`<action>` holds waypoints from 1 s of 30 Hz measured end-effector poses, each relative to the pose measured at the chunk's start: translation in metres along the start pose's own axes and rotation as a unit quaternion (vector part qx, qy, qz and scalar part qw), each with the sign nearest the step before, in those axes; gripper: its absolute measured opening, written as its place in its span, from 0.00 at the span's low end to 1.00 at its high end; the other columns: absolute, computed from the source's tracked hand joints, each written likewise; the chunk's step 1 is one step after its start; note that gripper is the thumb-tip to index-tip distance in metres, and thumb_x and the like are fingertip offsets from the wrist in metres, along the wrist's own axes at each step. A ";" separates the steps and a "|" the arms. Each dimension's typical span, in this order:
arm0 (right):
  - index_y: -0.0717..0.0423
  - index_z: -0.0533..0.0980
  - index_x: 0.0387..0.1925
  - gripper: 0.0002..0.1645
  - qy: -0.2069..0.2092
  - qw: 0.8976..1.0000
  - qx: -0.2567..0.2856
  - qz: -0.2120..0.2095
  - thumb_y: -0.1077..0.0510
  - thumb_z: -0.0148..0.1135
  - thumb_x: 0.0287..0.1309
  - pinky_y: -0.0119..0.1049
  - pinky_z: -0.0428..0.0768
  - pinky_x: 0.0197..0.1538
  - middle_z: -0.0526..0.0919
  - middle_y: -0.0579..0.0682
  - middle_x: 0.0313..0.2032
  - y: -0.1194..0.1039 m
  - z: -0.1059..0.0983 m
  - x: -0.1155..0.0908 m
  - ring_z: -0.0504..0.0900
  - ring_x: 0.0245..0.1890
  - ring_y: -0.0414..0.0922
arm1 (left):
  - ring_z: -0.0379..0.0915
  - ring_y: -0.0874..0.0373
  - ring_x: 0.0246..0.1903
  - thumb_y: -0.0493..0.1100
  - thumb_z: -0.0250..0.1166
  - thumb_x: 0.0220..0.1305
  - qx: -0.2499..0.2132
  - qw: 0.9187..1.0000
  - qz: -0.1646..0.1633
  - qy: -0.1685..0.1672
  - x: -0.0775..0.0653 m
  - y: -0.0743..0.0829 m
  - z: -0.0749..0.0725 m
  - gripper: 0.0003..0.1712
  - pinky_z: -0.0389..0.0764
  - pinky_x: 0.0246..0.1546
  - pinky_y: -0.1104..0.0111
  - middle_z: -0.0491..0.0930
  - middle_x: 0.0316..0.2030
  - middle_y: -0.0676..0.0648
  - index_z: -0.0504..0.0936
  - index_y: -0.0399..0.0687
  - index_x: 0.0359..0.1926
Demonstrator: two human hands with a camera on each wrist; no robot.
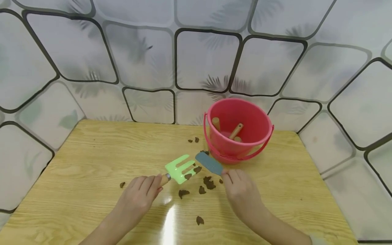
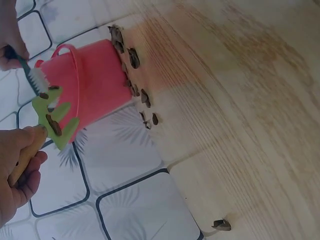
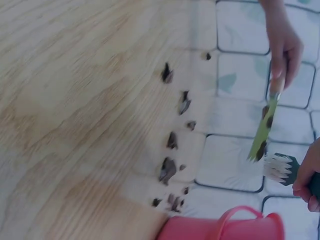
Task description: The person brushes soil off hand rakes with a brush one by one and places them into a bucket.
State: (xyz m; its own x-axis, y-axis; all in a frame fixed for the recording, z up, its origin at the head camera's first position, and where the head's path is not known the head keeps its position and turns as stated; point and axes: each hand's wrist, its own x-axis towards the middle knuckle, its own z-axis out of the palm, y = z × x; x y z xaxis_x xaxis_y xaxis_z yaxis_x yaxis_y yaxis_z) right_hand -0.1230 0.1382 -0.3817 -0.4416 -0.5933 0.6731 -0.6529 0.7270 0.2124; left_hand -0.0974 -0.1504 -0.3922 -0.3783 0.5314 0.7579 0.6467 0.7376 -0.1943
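My left hand (image 1: 137, 195) grips the wooden handle of a small green garden fork (image 1: 175, 172), held above the table. A few brown, bark-like scraps (image 1: 197, 169) lie on its tines. In my right hand (image 1: 243, 190) is a small brush with a flat blue-green back (image 1: 209, 163). Its white bristles (image 3: 276, 167) show in the right wrist view, right at the fork's tips. More brown scraps (image 1: 209, 183) are scattered on the table below and between the hands.
A pink bucket (image 1: 222, 144) with its handle lowered stands behind the brush, wooden-handled tools (image 1: 236, 131) inside it. Scraps also lie near its base. The wooden table (image 1: 101, 153) is bordered by a patterned curtain (image 1: 147, 61) at the back and sides.
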 end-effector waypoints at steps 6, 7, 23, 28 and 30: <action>0.69 0.79 0.28 0.23 0.013 0.999 0.022 -0.028 0.69 0.38 0.69 0.32 0.76 0.24 0.78 0.55 0.23 -0.020 -0.020 0.009 0.73 0.20 0.46 | 0.74 0.53 0.23 0.41 0.44 0.75 -0.005 1.000 -0.001 0.004 0.005 0.001 0.003 0.23 0.77 0.22 0.68 0.79 0.27 0.41 0.80 0.27 0.37; 0.69 0.79 0.28 0.22 0.014 0.999 0.027 -0.030 0.69 0.38 0.69 0.32 0.76 0.24 0.78 0.55 0.23 -0.023 -0.022 0.010 0.73 0.20 0.46 | 0.74 0.53 0.23 0.41 0.44 0.75 -0.007 1.000 -0.001 0.004 0.006 0.002 0.003 0.23 0.77 0.22 0.68 0.79 0.27 0.41 0.80 0.27 0.37; 0.67 0.80 0.26 0.26 0.002 0.998 -0.024 -0.061 0.73 0.35 0.67 0.31 0.79 0.26 0.77 0.54 0.21 -0.043 -0.007 0.007 0.75 0.21 0.45 | 0.71 0.54 0.22 0.39 0.45 0.74 -0.041 0.998 0.005 0.055 0.006 0.007 0.008 0.22 0.75 0.20 0.67 0.78 0.26 0.40 0.80 0.26 0.36; 0.67 0.80 0.27 0.23 0.013 0.997 -0.041 -0.069 0.73 0.37 0.66 0.31 0.78 0.26 0.77 0.53 0.21 -0.039 0.004 0.005 0.73 0.20 0.44 | 0.72 0.53 0.22 0.40 0.45 0.74 -0.039 0.998 0.002 0.049 0.002 0.005 0.007 0.22 0.76 0.21 0.66 0.78 0.27 0.40 0.79 0.25 0.36; 0.67 0.80 0.27 0.23 0.015 0.996 -0.048 -0.074 0.73 0.38 0.66 0.30 0.77 0.25 0.77 0.53 0.21 -0.035 0.009 0.004 0.72 0.20 0.44 | 0.72 0.53 0.22 0.40 0.45 0.74 -0.038 0.998 0.002 0.046 0.001 0.004 0.007 0.22 0.76 0.21 0.66 0.78 0.26 0.39 0.80 0.25 0.36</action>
State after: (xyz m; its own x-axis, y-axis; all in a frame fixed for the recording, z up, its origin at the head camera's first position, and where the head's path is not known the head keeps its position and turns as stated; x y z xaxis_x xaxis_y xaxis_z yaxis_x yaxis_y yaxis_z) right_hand -0.1076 0.1071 -0.3933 -0.3253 -0.6869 0.6498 -0.6467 0.6630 0.3771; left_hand -0.0998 -0.1445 -0.3968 -0.3154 0.4909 0.8121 0.6983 0.6995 -0.1516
